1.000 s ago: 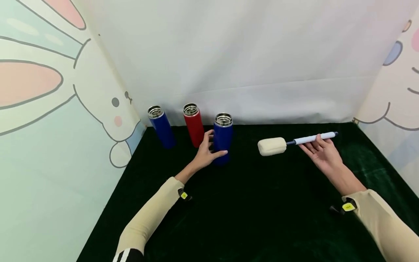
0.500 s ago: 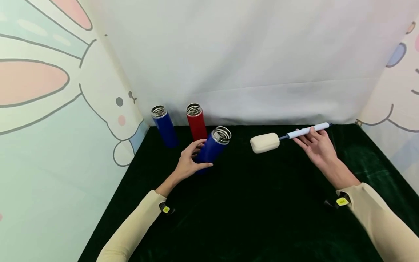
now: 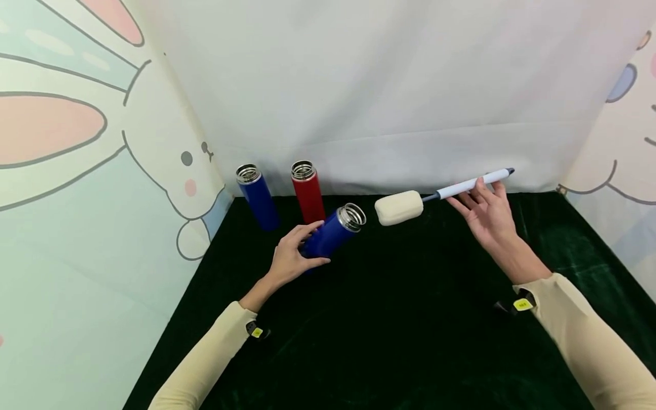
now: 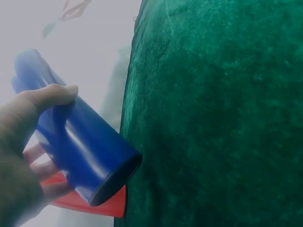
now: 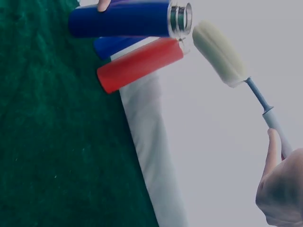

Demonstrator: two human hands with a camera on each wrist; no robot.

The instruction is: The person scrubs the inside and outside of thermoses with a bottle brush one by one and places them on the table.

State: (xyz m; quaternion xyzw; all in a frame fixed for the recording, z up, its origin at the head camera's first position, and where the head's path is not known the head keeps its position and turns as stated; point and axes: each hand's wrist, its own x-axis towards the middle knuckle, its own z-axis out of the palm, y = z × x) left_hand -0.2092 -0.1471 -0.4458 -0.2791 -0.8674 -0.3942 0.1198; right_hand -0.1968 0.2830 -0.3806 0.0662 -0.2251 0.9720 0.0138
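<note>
Brush [image 3: 402, 207] has neared the tilted bottle [image 3: 332, 235] (open-mouthed).

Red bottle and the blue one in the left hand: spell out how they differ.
Pose: the red bottle stands upright, while the held blue bottle is tilted, its mouth leaning toward the sponge brush.
Support: the red bottle rests on the green cloth; the held blue bottle is gripped by the left hand.
Shared: both are slim cylinders with uncapped, shiny metal mouths.
</note>
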